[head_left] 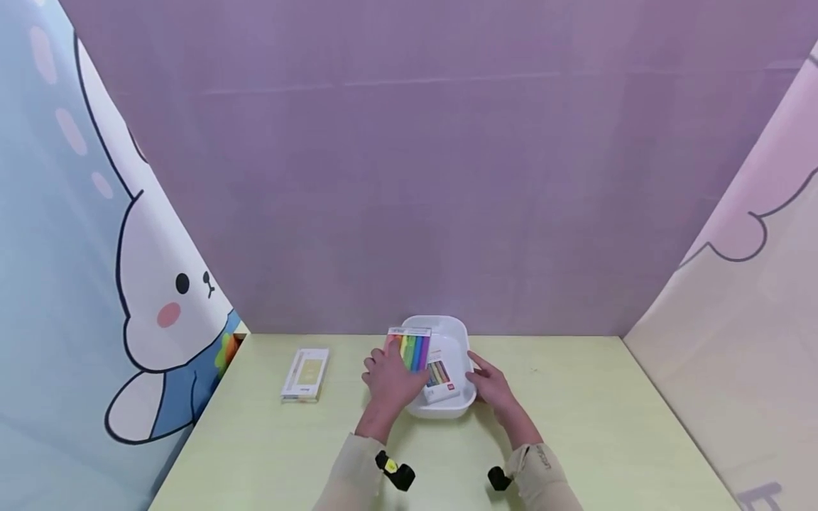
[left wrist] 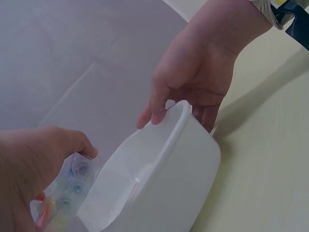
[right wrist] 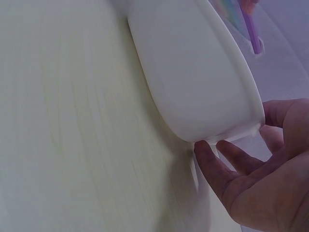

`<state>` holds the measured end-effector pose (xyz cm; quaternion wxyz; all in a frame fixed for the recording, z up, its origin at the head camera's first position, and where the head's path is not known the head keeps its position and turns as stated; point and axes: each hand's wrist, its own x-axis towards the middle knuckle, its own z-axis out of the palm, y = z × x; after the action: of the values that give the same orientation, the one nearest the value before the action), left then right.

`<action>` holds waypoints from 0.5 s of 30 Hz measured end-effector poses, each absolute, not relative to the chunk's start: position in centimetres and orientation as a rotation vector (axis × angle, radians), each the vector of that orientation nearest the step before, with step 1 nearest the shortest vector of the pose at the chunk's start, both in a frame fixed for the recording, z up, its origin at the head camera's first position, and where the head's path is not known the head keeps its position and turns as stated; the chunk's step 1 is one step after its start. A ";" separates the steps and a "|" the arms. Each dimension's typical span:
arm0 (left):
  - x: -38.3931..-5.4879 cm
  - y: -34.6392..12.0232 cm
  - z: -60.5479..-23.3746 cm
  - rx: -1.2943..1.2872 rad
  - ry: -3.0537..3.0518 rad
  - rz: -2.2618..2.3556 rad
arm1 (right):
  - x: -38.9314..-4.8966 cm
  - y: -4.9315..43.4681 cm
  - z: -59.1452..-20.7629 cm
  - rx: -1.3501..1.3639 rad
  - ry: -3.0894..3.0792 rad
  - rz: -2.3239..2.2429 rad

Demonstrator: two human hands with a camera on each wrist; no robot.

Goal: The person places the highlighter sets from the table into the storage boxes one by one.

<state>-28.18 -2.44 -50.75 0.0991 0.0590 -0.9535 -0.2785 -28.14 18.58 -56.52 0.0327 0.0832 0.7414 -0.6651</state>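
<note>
A white plastic basin (head_left: pixel 454 344) rests on the table. My left hand (head_left: pixel 392 380) grips a clear pack of rainbow-coloured pens (head_left: pixel 415 349) at the basin's left side; the left wrist view shows the thumb and a finger around the pack (left wrist: pixel 75 188). My right hand (head_left: pixel 493 387) holds the basin's right side, thumb at the rim (left wrist: pixel 181 108) and other fingers against the outer wall. Inside the basin lies a small white box (head_left: pixel 442 390) with coloured sticks pictured on it. The palm and part of the left fingers hide the pack's lower left.
A flat white box with a yellow panel (head_left: pixel 307 375) lies on the table to the left of the basin. Behind the pale table (head_left: pixel 575 411) hangs a purple cloth (head_left: pixel 447 177). Printed cloths stand at the left (head_left: pixel 153 284) and right (head_left: pixel 754 319) sides.
</note>
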 end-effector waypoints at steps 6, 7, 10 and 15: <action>-28.7 -1.5 -51.2 0.155 -2.846 -0.809 | -28.3 18.5 -56.3 0.264 2.275 -2.052; -28.7 -1.4 -51.2 0.152 -2.846 -0.813 | -28.3 18.5 -56.2 0.270 2.271 -2.055; -28.9 -1.1 -51.0 0.135 -2.832 -0.833 | -28.3 18.3 -56.1 0.281 2.279 -2.060; -28.6 -0.6 -50.6 0.148 -2.817 -0.847 | -28.1 18.1 -56.2 0.294 2.296 -2.061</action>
<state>-28.60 -0.58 -50.58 0.0981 0.0501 -0.9519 -0.2861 -28.12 18.10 -56.23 0.0210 0.0949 0.7406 -0.6649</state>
